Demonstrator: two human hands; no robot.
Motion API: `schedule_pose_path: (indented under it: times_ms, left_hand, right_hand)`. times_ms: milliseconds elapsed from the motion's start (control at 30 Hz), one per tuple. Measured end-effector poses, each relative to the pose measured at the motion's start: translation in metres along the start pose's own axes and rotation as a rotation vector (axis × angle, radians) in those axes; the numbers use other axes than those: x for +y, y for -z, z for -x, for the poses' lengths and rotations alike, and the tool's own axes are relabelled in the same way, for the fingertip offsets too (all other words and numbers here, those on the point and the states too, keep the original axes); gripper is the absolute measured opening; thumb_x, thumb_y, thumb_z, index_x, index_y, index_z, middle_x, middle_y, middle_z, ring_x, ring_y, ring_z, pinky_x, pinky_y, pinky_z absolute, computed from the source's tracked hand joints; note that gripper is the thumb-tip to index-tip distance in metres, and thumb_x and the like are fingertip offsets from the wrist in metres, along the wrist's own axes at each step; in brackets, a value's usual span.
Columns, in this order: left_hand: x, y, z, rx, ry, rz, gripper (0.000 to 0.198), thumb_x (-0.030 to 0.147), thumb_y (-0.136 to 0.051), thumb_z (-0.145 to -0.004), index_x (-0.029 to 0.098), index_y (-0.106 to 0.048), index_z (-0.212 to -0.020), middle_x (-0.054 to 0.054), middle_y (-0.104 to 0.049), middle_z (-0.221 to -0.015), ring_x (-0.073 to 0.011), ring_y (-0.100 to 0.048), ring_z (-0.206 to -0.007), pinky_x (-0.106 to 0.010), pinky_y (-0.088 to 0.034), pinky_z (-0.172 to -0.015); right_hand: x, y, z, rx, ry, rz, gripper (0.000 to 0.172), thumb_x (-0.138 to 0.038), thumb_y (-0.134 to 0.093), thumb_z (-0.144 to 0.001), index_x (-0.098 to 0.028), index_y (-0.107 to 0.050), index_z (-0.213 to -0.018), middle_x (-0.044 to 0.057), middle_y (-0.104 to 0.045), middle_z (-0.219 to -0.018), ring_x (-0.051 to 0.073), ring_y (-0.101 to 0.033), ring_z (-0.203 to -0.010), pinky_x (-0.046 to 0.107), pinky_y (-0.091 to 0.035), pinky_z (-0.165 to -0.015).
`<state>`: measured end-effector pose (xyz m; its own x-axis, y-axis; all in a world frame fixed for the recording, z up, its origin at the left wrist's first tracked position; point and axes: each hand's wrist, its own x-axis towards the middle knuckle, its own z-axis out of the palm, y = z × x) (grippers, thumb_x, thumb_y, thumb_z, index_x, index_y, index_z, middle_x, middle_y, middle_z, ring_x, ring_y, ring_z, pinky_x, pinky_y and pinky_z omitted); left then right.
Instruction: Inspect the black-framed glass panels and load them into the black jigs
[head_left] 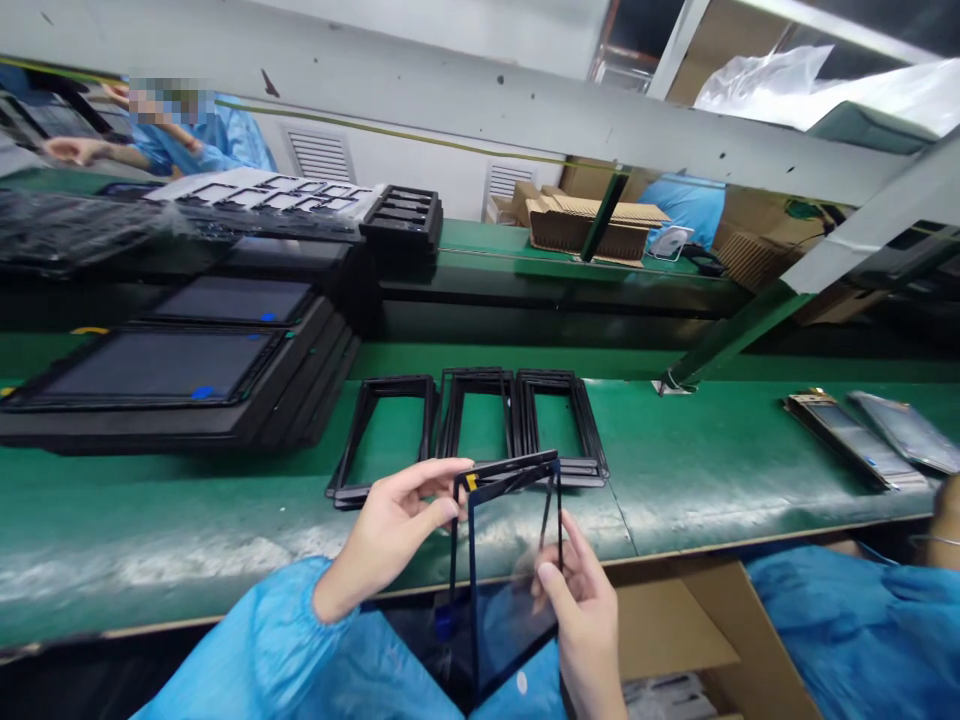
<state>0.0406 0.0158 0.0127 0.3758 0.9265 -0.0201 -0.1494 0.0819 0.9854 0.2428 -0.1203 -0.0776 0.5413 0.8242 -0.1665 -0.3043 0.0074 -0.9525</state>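
Note:
My left hand [390, 525] pinches the upper left corner of a dark glass panel in a thin black frame [510, 625], which hangs tilted over the front edge of the green conveyor belt [720, 480]. My right hand [585, 610] grips the panel's right edge, with its fingers behind the glass. Just beyond the hands lie several open black rectangular frames [480, 425], some stacked, on the belt. The lower part of the panel overlaps my blue sleeve.
Stacked black trays with dark screens [157, 365] fill the belt's left side, and several panels [855, 440] lie at right. A cardboard box [675, 630] sits below the front edge. A co-worker's blue sleeve [847, 620] shows at right. Another belt, cartons and a person stand beyond.

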Motion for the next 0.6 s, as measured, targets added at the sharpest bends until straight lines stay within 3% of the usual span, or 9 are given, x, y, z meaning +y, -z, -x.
schedule_pose_path:
  times_ms: [167, 400, 600]
  left_hand:
    - [0.003, -0.004, 0.003, 0.036, -0.022, -0.040, 0.031, 0.029, -0.089, -0.080, 0.023, -0.087, -0.111, -0.006, -0.081, -0.086, -0.0189, -0.074, -0.072, -0.025, -0.064, -0.067]
    - [-0.002, -0.006, 0.001, 0.027, 0.125, 0.033, 0.050, 0.042, -0.092, -0.077, 0.020, -0.084, -0.121, -0.007, -0.078, -0.079, -0.0202, -0.072, -0.070, -0.025, -0.061, -0.058]
    - [-0.011, -0.004, 0.002, 0.026, 0.162, 0.108, 0.050, 0.038, -0.093, -0.077, 0.021, -0.083, -0.123, -0.006, -0.076, -0.083, -0.0190, -0.074, -0.071, -0.024, -0.061, -0.059]
  right_hand:
    - [-0.007, -0.009, 0.006, 0.049, 0.027, 0.015, 0.071, -0.043, -0.086, -0.087, -0.026, -0.062, -0.151, -0.001, -0.070, -0.084, 0.014, -0.061, -0.063, 0.023, -0.052, -0.051]
    - [-0.010, -0.015, 0.013, 0.077, 0.061, 0.077, 0.071, -0.042, -0.086, -0.087, -0.030, -0.062, -0.152, 0.001, -0.072, -0.091, 0.016, -0.061, -0.072, 0.024, -0.057, -0.058]
    - [-0.014, -0.017, 0.017, 0.093, 0.007, 0.105, 0.075, -0.043, -0.086, -0.085, -0.023, -0.061, -0.153, 0.002, -0.070, -0.090, 0.015, -0.061, -0.070, 0.021, -0.053, -0.052]
